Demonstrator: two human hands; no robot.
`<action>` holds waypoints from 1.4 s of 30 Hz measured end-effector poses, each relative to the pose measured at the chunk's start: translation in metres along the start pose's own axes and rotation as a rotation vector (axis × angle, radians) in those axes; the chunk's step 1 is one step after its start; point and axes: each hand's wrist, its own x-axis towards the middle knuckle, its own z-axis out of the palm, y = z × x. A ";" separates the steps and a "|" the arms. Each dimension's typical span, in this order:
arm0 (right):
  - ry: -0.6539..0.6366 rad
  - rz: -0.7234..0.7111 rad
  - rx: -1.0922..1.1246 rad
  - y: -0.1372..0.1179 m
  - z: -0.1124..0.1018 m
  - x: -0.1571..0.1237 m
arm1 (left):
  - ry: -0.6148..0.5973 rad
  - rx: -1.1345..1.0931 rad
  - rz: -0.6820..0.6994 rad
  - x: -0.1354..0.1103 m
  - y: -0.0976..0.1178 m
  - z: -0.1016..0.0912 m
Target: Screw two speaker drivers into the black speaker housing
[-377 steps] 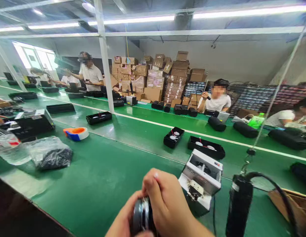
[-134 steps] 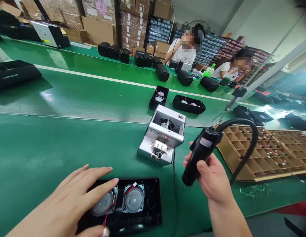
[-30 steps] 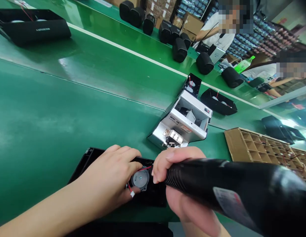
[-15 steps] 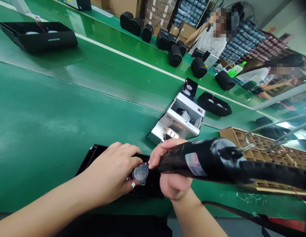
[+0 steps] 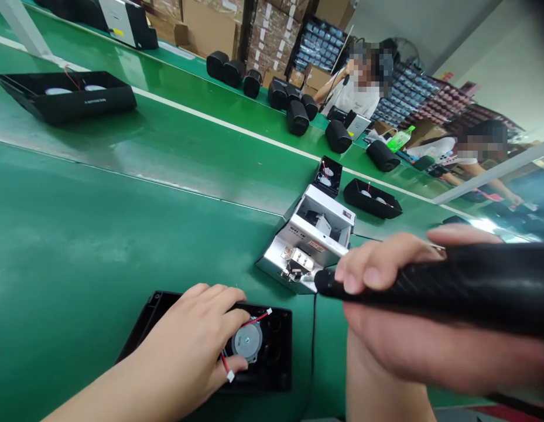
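Note:
My left hand [image 5: 197,340] reaches into a black speaker housing [image 5: 278,351] lying open on the bench, its fingers and thumb curled round a round silver speaker driver [image 5: 247,341]. Red-and-black wires with white connectors [image 5: 230,376] poke out beside the thumb and above the driver. In my right hand [image 5: 399,316] is a black electric screwdriver [image 5: 469,281], tilted to the left. Its nose is at the front of a silver screw feeder [image 5: 313,231]; whether a screw sits on the bit is too small to tell.
Two open black housings with drivers, a small one [image 5: 328,176] and a longer one [image 5: 372,198], lie behind the feeder. Another housing [image 5: 91,99] sits far left. Black speakers [image 5: 298,117] line the far bench, where two people work. A dark cable runs down from the feeder.
My right hand has carried the screwdriver away from the driver, up and right to the screw feeder. My left hand stays on the driver. The view has shifted slightly.

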 end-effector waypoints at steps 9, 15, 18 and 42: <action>0.024 0.064 -0.084 0.035 0.013 0.026 | 0.030 -0.031 0.028 0.000 -0.004 0.001; 0.033 0.134 -0.081 0.036 0.007 0.028 | 0.120 -0.045 0.077 -0.001 -0.004 0.005; 0.027 0.160 -0.085 0.038 0.009 0.029 | 0.116 -0.040 0.083 0.000 -0.002 0.003; -0.129 -0.053 -0.106 0.055 0.008 0.015 | -0.022 0.016 0.000 0.005 0.003 -0.008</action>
